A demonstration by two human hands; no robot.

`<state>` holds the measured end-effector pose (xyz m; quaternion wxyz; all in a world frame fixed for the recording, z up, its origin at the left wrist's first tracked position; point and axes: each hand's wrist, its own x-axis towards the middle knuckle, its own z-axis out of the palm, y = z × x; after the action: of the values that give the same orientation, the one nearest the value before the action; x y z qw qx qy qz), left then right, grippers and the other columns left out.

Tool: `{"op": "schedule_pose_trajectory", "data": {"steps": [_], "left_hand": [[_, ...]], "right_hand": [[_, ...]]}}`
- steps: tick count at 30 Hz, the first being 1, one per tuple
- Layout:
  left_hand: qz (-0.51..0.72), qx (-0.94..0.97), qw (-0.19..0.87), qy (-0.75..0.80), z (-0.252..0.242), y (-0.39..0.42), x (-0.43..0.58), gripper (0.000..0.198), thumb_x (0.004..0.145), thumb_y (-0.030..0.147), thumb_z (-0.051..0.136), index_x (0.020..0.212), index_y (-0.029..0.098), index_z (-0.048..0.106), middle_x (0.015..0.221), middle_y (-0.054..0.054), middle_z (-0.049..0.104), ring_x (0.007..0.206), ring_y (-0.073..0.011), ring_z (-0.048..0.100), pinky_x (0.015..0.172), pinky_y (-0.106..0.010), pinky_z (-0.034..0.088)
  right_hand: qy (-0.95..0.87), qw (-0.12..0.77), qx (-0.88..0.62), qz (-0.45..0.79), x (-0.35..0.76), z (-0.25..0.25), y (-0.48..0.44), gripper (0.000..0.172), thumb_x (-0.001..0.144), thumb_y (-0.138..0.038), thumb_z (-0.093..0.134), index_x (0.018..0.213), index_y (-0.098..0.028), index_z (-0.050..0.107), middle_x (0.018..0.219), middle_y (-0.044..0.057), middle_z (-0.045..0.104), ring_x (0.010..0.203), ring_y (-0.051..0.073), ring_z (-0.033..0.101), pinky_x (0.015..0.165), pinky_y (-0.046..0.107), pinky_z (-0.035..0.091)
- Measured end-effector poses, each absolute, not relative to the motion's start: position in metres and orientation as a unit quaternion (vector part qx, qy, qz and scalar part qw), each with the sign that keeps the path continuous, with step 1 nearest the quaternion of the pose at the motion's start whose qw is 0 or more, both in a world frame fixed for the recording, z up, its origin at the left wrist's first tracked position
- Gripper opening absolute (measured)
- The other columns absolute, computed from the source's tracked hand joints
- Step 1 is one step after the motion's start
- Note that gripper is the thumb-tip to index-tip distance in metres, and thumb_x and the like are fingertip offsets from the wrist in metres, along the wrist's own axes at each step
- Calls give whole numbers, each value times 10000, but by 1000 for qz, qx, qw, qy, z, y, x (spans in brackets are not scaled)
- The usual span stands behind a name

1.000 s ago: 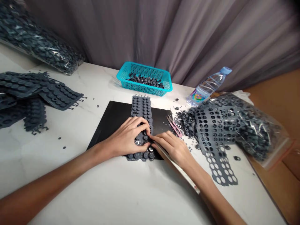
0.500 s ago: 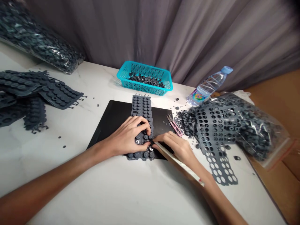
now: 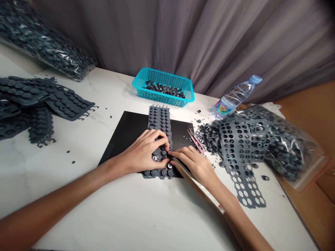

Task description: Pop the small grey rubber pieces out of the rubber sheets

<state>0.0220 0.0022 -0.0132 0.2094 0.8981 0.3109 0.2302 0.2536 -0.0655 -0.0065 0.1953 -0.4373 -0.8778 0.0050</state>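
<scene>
A dark grey rubber sheet (image 3: 159, 120) with rows of round raised studs lies lengthwise over a black mat (image 3: 128, 134). My left hand (image 3: 146, 150) rests across it, fingers curled and thumb gripping near its right edge, hiding the studs beneath. Two studs by the fingertips show white rings. My right hand (image 3: 195, 162) pinches a long thin white tool (image 3: 201, 188), whose near end points toward me. Its tip meets the sheet's right edge beside my left thumb; I cannot make out the tip itself. Pink-handled snips (image 3: 196, 141) lie just beyond my right hand.
A turquoise basket (image 3: 163, 101) of small dark rubber pieces stands at the back. On the right are a water bottle (image 3: 237, 96), loose rubber pieces (image 3: 210, 137), a perforated sheet (image 3: 235, 157) and a plastic bag (image 3: 295, 150). More studded sheets (image 3: 68, 104) and a full bag (image 3: 47, 48) lie left.
My right fingers have shifted slightly at the sheet's edge and the white tool's near end has swung a little left and down. My left hand stays in place.
</scene>
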Motion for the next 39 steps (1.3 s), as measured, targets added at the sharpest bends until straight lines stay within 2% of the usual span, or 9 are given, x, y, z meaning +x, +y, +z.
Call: {"op": "schedule_pose_trajectory", "data": {"steps": [6,15,21,24,26,29,33,36,39], "left_hand": [[237,898,209,307,-14,3,23,245,809,305,721,1027,244,627,1202,-42,609,1142,-248,576,1046,-417,440],[233,900,210,303,-14,4,22,264,830,377,733,1032,252,617,1203,-42,617,1144,-256,580,1048,-426,430],[217,902,217,304,-15,5,21,271,841,426,738,999,250,605,1215,-44,601,1146,-262,567,1060,-440,412],[213,904,221,299,-15,5,20,267,859,428,725,1016,247,607,1225,-49,594,1161,-258,558,1083,-447,398],[212,905,223,293,-14,6,20,257,875,418,712,1031,243,606,1230,-56,586,1180,-259,548,1089,-449,397],[209,906,229,287,-12,5,20,243,894,401,695,1052,241,602,1229,-65,576,1180,-264,542,1083,-458,408],[213,905,232,286,-10,3,20,227,898,358,688,1062,236,590,1238,-80,560,1201,-271,529,1090,-465,416],[215,906,227,286,-9,1,20,199,898,304,664,1056,227,570,1254,-94,545,1224,-275,518,1103,-468,418],[215,908,220,282,-9,-1,20,190,906,301,643,1057,226,554,1278,-100,537,1241,-284,515,1106,-472,425]], "right_hand": [[-875,201,-438,-32,248,-11,-66,228,1097,-295,489,1190,-171,656,1019,82,739,869,213,670,727,323,522],[-846,229,-482,-2,243,-14,-71,198,1098,-276,450,1210,-188,589,1050,97,711,890,221,691,743,335,531],[-696,302,-649,-48,271,-3,-69,274,1092,-370,421,1243,-202,576,1128,125,674,925,259,680,758,372,529],[-607,261,-739,-131,317,8,-70,330,1068,-419,434,1203,-186,625,1112,158,675,966,324,663,808,443,514],[-568,220,-778,-156,346,14,-73,365,1055,-413,420,1226,-168,629,1129,194,670,970,363,661,782,473,510],[-523,200,-813,-160,367,20,-76,432,1027,-393,445,1387,-177,546,1136,200,685,936,392,671,721,482,501],[-561,249,-784,-92,357,20,-72,466,994,-417,533,1404,-200,494,1037,124,729,809,322,689,701,419,496],[-602,313,-735,23,339,14,-66,352,979,-460,586,1215,-198,585,953,78,734,746,248,688,688,354,500],[-649,329,-670,150,316,7,-66,284,993,-476,583,1018,-199,638,877,60,728,734,222,682,661,317,497]]}}
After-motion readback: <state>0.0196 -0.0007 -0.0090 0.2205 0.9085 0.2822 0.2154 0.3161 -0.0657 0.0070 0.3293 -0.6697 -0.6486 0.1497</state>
